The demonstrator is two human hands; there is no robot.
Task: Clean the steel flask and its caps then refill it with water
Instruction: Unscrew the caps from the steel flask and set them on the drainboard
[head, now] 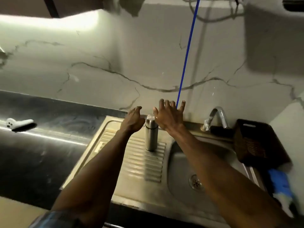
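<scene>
Fingers of my right hand (pixel 167 116) were spread wide and my left hand (pixel 133 120) lay flat, neither holding anything; both arms reached forward, flanking the capped steel flask (pixel 151 137) upright on the sink (pixel 131 183) drainboard.

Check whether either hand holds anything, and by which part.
Nothing is held. The left hand and right hand hover open on either side of the upright cylindrical steel flask.

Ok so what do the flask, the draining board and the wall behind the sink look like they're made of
Flask: brushed steel by its look, grey with a soft sheen.
Draining board: pressed steel sheet, ribbed, with dull reflections.
Wall: pale with dark veins, so marble or a marble-look panel; the picture cannot settle which.
</scene>
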